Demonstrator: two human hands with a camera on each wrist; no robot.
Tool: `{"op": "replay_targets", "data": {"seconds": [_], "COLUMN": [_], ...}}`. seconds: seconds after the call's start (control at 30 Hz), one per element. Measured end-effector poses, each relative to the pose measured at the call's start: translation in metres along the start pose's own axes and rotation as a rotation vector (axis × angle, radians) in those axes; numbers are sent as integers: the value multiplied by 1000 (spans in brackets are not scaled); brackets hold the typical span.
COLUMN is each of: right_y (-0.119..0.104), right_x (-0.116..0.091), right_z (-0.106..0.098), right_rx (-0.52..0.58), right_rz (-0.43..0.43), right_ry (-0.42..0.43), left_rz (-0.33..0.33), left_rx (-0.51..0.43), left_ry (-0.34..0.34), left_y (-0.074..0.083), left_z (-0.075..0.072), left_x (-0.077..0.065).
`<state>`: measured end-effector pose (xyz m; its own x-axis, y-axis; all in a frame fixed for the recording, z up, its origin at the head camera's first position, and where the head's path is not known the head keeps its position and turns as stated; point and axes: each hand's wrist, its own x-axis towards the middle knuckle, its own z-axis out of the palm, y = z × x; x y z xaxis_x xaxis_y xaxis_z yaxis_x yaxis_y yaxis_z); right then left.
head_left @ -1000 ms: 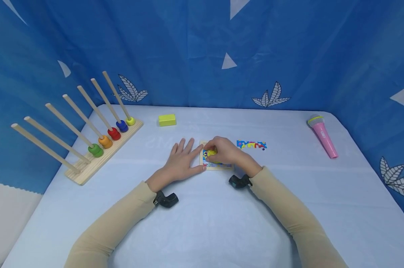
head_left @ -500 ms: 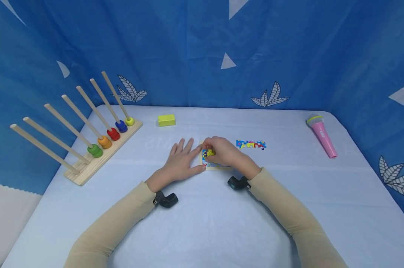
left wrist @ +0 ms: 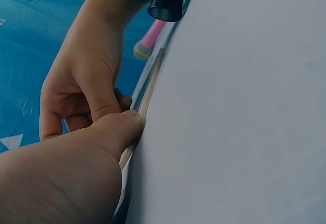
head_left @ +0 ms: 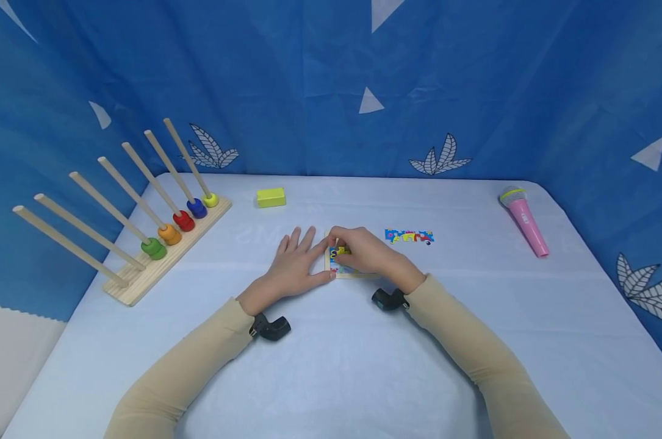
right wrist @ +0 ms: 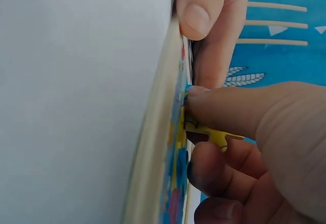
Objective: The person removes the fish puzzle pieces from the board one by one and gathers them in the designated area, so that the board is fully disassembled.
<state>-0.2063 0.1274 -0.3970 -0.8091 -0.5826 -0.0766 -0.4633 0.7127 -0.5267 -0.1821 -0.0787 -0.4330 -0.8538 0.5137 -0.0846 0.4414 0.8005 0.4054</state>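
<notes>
A small jigsaw puzzle in a pale wooden frame (head_left: 358,276) lies on the white table, its colourful picture partly covered by my right hand (head_left: 363,250). That hand pinches a yellow puzzle piece (right wrist: 219,136) over the picture, tilted up from it in the right wrist view. My left hand (head_left: 295,268) rests flat with fingers spread at the frame's left side. Its thumb (right wrist: 196,18) presses on a corner of the frame. To the right of the frame lies a strip of several colourful puzzle pieces (head_left: 410,236).
At the left stands a wooden bead rack (head_left: 171,253) with tall pegs and coloured beads. A yellow block (head_left: 271,197) sits near the back edge. On the right lies a pink toy microphone (head_left: 525,222). Blue patterned cloth (head_left: 309,91) hangs behind the table.
My right hand has shifted very slightly over the puzzle, and its fingers now cover more of the yellow piece. The left hand keeps its place. The head view has drifted slightly.
</notes>
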Motion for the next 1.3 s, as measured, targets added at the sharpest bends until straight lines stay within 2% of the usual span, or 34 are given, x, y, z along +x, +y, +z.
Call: {"op": "replay_targets", "data": {"seconds": [0.33,0.5,0.73,0.87,1.1,1.3], "right_y": [6,8,24,37,59,68], "right_x": [1,-3,-26,-44,-63,-68], "right_z": [-7,-21,-48,-56,-57,-52], "right_rx": [72,75,146,152,180,213], "right_rz": [3,33,125,177,263,288], "right_ry": [-5,12,93,96,123,108], "left_rz": [4,4,-5,-16,-30,-16], "left_rx": [8,10,3,9,24,10], "left_ry": [11,12,-3,-5,-1,-1], "left_y": [0,0,3,3,1,2], "left_z": [0,0,0,0,1,2], "left_x": [0,0,0,0,-1,0]}}
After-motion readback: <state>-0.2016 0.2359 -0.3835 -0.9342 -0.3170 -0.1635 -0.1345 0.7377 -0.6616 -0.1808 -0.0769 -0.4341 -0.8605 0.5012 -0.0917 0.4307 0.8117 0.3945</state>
